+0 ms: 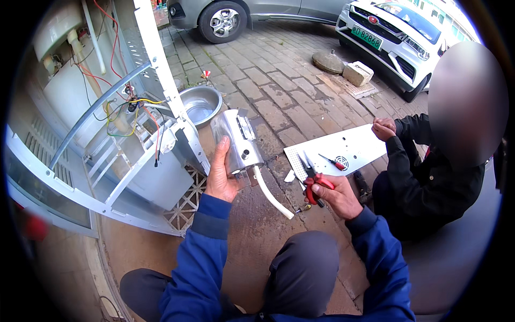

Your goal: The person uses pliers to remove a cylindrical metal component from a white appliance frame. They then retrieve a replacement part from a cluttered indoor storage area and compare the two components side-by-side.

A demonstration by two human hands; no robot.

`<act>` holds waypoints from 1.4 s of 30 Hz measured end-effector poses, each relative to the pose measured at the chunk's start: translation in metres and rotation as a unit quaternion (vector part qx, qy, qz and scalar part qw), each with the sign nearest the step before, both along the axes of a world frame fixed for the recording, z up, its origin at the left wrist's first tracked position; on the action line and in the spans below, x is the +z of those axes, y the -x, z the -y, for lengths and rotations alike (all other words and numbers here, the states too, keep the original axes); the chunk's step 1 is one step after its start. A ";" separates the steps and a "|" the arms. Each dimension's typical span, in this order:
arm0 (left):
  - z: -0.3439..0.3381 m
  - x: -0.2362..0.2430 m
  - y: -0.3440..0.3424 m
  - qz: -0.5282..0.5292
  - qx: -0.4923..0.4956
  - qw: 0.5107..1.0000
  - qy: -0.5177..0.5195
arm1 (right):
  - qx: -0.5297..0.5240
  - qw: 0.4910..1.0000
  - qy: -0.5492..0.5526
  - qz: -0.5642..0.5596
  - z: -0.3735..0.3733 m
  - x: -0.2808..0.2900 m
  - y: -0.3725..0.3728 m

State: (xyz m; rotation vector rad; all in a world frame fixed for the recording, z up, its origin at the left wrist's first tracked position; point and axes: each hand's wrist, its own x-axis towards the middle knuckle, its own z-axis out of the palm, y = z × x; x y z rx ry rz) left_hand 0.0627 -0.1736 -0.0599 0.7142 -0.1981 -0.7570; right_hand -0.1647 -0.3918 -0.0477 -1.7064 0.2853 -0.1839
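Observation:
My left hand (221,180) is closed round the lower left side of a shiny metal cylinder (232,134), held up above the paving. A short dark fitting sticks out of its side, and a white hose (272,198) hangs from its lower end. In my right hand (342,198) is a pair of pliers (317,185) with red handles. Their jaws point up and away from me, apart from the cylinder. Beyond them, a red and black hand tool (333,162) lies on a white perforated panel (362,144).
On the left stands an opened white cabinet (134,185) with loose wires (129,104) and pipes. A metal basin (201,103) sits beside it. At right a person (429,177) crouches, hands together over the panel's end. Two parked cars (223,22) stand behind, near a stone block (358,73).

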 end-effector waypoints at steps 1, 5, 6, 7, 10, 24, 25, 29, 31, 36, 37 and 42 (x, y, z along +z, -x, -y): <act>0.008 0.001 -0.003 -0.015 -0.001 1.000 0.018 | -0.057 0.980 -0.181 0.055 -0.018 0.006 0.008; 0.028 0.014 -0.013 -0.038 0.001 0.999 0.007 | -0.083 0.890 -0.401 0.201 -0.037 -0.006 -0.001; 0.034 0.016 -0.015 -0.031 -0.001 1.000 0.002 | -0.083 0.885 -0.412 0.201 -0.039 0.001 -0.006; 0.040 0.017 -0.015 -0.031 -0.003 0.999 -0.008 | -0.080 0.909 -0.375 0.164 -0.036 0.001 -0.006; 0.046 0.025 -0.003 -0.023 -0.007 1.000 -0.007 | -0.091 0.939 -0.304 0.134 -0.031 0.005 -0.004; 0.058 0.030 0.023 0.069 0.071 0.994 0.042 | -0.131 0.973 0.174 0.071 -0.066 0.034 -0.049; 0.060 0.028 0.022 0.100 0.096 0.990 0.021 | -0.119 0.980 0.149 0.062 -0.064 0.032 -0.050; 0.076 0.016 0.020 0.171 0.169 0.970 -0.041 | -0.111 0.993 0.025 0.034 -0.056 0.018 -0.049; 0.083 0.013 0.016 0.180 0.152 0.971 -0.049 | -0.125 0.989 -0.077 0.033 -0.056 0.014 -0.046; 0.080 0.019 0.015 0.056 -0.018 0.998 0.002 | -0.029 0.956 -0.281 0.076 -0.041 0.008 -0.033; 0.081 0.018 0.015 0.052 -0.019 0.998 -0.005 | -0.018 0.969 -0.233 0.082 -0.038 0.002 -0.034; 0.080 -0.008 0.003 0.072 0.033 0.996 -0.035 | -0.059 0.998 -0.001 0.015 -0.033 -0.006 -0.024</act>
